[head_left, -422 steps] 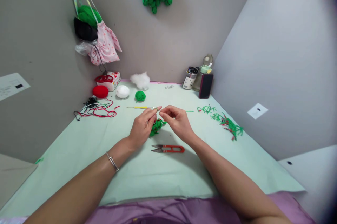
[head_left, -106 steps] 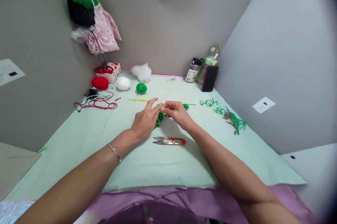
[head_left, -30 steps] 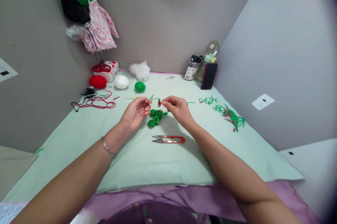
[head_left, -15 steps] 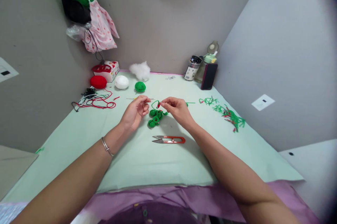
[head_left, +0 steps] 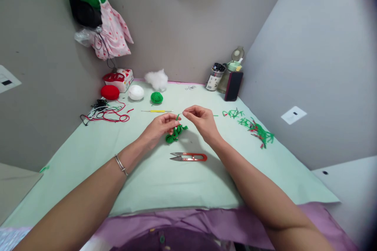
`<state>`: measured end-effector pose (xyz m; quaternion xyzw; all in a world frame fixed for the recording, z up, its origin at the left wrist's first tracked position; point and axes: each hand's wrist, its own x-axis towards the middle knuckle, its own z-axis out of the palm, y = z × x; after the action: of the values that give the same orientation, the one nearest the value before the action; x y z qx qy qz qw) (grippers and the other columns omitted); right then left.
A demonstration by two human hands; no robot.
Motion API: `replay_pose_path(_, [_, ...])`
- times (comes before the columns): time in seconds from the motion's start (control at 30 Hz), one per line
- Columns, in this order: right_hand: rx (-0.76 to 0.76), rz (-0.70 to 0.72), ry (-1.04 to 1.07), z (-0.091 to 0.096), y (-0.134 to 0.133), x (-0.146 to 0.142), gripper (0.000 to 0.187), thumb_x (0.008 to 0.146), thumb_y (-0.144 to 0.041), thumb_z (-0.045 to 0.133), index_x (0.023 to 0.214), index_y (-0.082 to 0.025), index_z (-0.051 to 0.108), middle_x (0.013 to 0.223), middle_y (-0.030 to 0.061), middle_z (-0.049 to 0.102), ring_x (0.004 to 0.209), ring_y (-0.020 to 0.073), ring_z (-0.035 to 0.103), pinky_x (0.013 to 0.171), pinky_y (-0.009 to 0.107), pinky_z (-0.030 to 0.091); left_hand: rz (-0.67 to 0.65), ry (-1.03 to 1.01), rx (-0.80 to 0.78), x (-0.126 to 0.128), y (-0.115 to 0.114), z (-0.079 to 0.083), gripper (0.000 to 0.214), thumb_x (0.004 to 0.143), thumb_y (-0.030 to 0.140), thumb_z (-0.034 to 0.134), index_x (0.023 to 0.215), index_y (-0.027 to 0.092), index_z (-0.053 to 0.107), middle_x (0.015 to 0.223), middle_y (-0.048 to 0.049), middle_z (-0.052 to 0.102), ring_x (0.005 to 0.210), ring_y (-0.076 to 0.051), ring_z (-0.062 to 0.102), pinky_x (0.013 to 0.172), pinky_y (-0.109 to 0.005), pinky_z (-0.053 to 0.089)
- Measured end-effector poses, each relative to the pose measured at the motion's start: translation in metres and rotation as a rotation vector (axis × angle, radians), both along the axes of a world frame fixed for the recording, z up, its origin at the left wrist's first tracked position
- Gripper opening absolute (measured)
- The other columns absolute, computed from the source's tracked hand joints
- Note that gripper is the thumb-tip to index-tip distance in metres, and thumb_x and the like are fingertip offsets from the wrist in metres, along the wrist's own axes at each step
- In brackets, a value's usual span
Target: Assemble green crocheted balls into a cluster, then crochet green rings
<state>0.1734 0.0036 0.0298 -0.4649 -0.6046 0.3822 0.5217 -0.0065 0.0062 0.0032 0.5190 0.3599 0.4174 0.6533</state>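
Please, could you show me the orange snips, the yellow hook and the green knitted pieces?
Orange snips (head_left: 188, 160): head view, lower arm of the handle.
Yellow hook (head_left: 158, 111): head view, middle of the grip.
Green knitted pieces (head_left: 174, 136): head view, middle of the cluster.

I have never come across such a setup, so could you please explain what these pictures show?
There is no machine here, only a person's two bare hands. One camera, worn on the person's head, gives the only view, looking forward and down. The left hand holds a bit of green yarn near a green knitted cluster; the right hand pinches something thin, too small to identify. On the pale green cloth lie orange-handled snips, a yellow-handled tool and a pile of green and red yarn scraps. Farther back are a red ball, a white ball, a green ball and some white fluff.
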Motion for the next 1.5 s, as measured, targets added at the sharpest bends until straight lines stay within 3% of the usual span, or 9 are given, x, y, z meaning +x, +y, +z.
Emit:
replay_pose_path(0.3, [0.031,-0.07,0.113,0.009,0.0,0.004,0.017,0.072,-0.034,0.074,0.075,-0.019,0.069,0.064,-0.0021,0.057,0.061,0.0117,0.045,0.061,0.028,0.04,-0.066,0.023,0.02,0.001,-0.005,0.003,0.031,0.082,0.045,0.072,0.092,0.016,0.074,0.083,-0.0055,0.065,0.064,-0.011,0.053,0.061,-0.023,0.044])
replay_pose_path(0.57, [0.037,0.014,0.004,0.007,-0.003,0.002,0.018,0.077,-0.035,0.07,0.075,-0.018,0.065,0.067,-0.0017,0.058,0.062,0.0114,0.048,0.061,0.027,0.04,-0.008,-0.005,0.034,0.003,-0.005,0.004,0.037,0.085,0.052,0.066,0.094,0.016,0.073,0.087,-0.0076,0.07,0.054,-0.007,0.049,0.05,-0.021,0.037])
replay_pose_path(0.8, [0.121,0.109,-0.124,0.001,-0.009,-0.004,0.017,0.081,-0.035,0.071,0.076,-0.018,0.069,0.071,0.0003,0.062,0.064,0.0126,0.053,0.063,0.028,0.042,0.07,-0.146,0.01,0.004,-0.009,0.011,0.023,0.081,0.036,0.076,0.08,0.015,0.066,0.076,0.0,0.062,0.051,-0.004,0.044,0.045,-0.017,0.034])
replay_pose_path(0.93, [0.146,0.115,-0.019,0.003,-0.009,-0.004,0.019,0.078,-0.038,0.075,0.075,-0.019,0.071,0.075,0.0011,0.06,0.064,0.0123,0.05,0.059,0.028,0.04,0.048,-0.208,-0.039,0.003,-0.009,0.014,0.02,0.08,0.031,0.076,0.079,0.015,0.064,0.078,0.0004,0.061,0.052,-0.004,0.046,0.046,-0.017,0.036])
replay_pose_path(1.07, [0.022,0.21,0.124,0.007,-0.01,-0.005,0.026,0.074,-0.043,0.078,0.078,-0.02,0.068,0.078,0.0025,0.066,0.061,0.0123,0.05,0.056,0.028,0.042,-0.025,-0.213,-0.063,0.002,-0.011,0.016,0.019,0.08,0.032,0.076,0.084,0.015,0.067,0.079,-0.0008,0.062,0.054,-0.005,0.048,0.047,-0.017,0.038])
replay_pose_path(1.17, [-0.084,0.295,0.265,0.01,-0.009,-0.003,0.029,0.077,-0.045,0.075,0.082,-0.021,0.061,0.082,0.0023,0.069,0.06,0.0118,0.055,0.055,0.026,0.043,-0.032,-0.171,-0.06,0.0,-0.01,0.016,0.02,0.08,0.033,0.076,0.088,0.016,0.069,0.076,-0.001,0.062,0.054,-0.006,0.048,0.048,-0.018,0.039])
replay_pose_path(1.27, [-0.159,0.325,0.379,0.011,-0.005,0.002,0.031,0.079,-0.044,0.074,0.084,-0.022,0.054,0.077,-0.001,0.067,0.053,0.0091,0.053,0.051,0.023,0.039,0.078,-0.076,0.021,-0.002,-0.006,0.014,0.019,0.078,0.033,0.077,0.089,0.018,0.072,0.076,-0.0012,0.063,0.056,-0.008,0.049,0.049,-0.02,0.038])
replay_pose_path(1.37, [-0.168,0.238,0.411,0.009,0.001,0.008,0.031,0.078,-0.043,0.074,0.084,-0.021,0.053,0.064,-0.0055,0.06,0.047,0.0065,0.045,0.047,0.021,0.033,0.154,0.062,0.165,-0.004,-0.001,0.011,0.013,0.076,0.028,0.077,0.085,0.018,0.073,0.073,-0.0007,0.063,0.055,-0.009,0.047,0.051,-0.021,0.037])
replay_pose_path(1.5, [-0.153,0.089,0.408,0.006,0.008,0.014,0.033,0.074,-0.044,0.076,0.081,-0.02,0.054,0.056,-0.0089,0.047,0.044,0.0047,0.034,0.045,0.021,0.025,0.046,0.256,0.285,-0.008,0.0,0.006,0.013,0.067,0.022,0.082,0.073,0.02,0.072,0.066,-0.0003,0.061,0.056,-0.012,0.044,0.051,-0.023,0.033])
